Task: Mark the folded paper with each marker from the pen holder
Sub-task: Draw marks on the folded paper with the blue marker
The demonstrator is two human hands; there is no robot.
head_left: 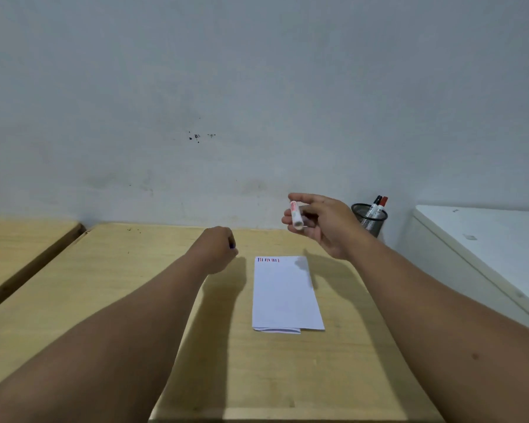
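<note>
A folded white paper (286, 296) lies on the wooden table (135, 288), with a row of short red and blue strokes along its far edge. Above and beyond the paper, my right hand (321, 224) holds a white marker (296, 215) with red print, its barrel pointing towards me. To the left of the paper my left hand (219, 248) is closed in a fist, and a small blue piece, likely a marker cap (232, 246), shows between the fingers. A black mesh pen holder (369, 219) stands at the back right with a black-capped and a red-capped marker in it.
A white cabinet or appliance (483, 254) stands close against the table's right side. A second wooden surface (19, 248) lies to the left across a dark gap. A grey wall rises right behind the table.
</note>
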